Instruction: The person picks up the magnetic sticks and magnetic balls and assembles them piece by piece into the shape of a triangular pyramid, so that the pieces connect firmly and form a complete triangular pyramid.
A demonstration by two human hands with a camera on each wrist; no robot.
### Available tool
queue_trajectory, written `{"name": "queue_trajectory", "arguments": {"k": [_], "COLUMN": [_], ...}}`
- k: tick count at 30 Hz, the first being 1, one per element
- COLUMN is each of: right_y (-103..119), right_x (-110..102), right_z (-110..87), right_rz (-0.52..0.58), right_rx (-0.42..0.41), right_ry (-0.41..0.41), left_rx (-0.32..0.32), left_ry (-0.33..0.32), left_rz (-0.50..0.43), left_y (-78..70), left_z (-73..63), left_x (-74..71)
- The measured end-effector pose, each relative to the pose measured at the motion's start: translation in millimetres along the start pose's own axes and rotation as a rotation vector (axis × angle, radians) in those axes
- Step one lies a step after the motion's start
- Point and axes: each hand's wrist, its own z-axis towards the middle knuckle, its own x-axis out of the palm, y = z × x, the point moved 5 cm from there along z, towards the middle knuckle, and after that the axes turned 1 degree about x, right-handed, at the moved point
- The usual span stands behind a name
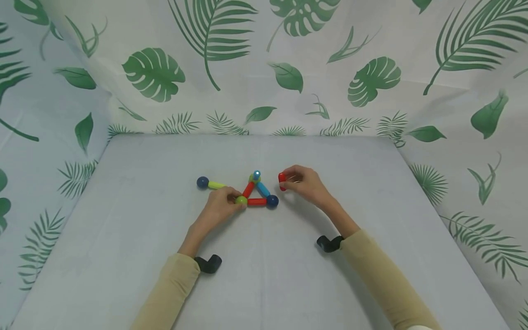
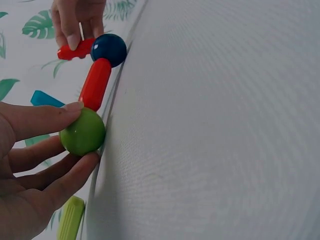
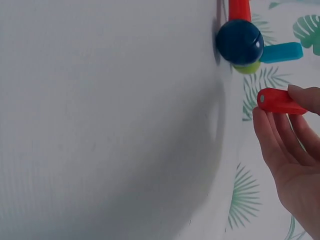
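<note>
My left hand (image 1: 220, 205) pinches a light green ball (image 2: 83, 132) between thumb and fingers, at the left corner of a triangle of rods and balls. A red rod (image 1: 257, 201) joins that ball to a dark blue ball (image 1: 272, 201). Another red rod (image 1: 249, 189) and a blue rod (image 1: 263, 189) run back to a second green ball (image 1: 252, 178), on which a short blue rod (image 1: 257, 174) points up. To the right of the triangle, my right hand (image 1: 305, 183) holds a loose red rod (image 3: 281, 101) between thumb and fingers, apart from the dark blue ball.
Left of the triangle, a yellow-green rod (image 1: 216, 185) lies on the white table (image 1: 264, 275), attached to a dark blue ball (image 1: 202, 182). The left hand partly covers its near end. Leaf-printed cloth (image 1: 243, 91) stands behind the table and at both sides.
</note>
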Motion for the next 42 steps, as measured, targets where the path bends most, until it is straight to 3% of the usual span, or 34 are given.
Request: {"name": "queue_trajectory", "arguments": {"k": [18, 42], "right_y": [12, 36], "right_x": [24, 64], "right_z": [-3.5, 2.5], "right_rz": [0.219, 0.290], "right_rx": [-0.041, -0.094], "right_ry": [0.081, 0.156], "left_rx": [-0.006, 0.010], "left_ry": [0.002, 0.009], "left_rz": [-0.003, -0.029], "left_y": [0.1, 1.6], "left_z": [-0.5, -0.3], "left_x": [-0.2, -0.6]}}
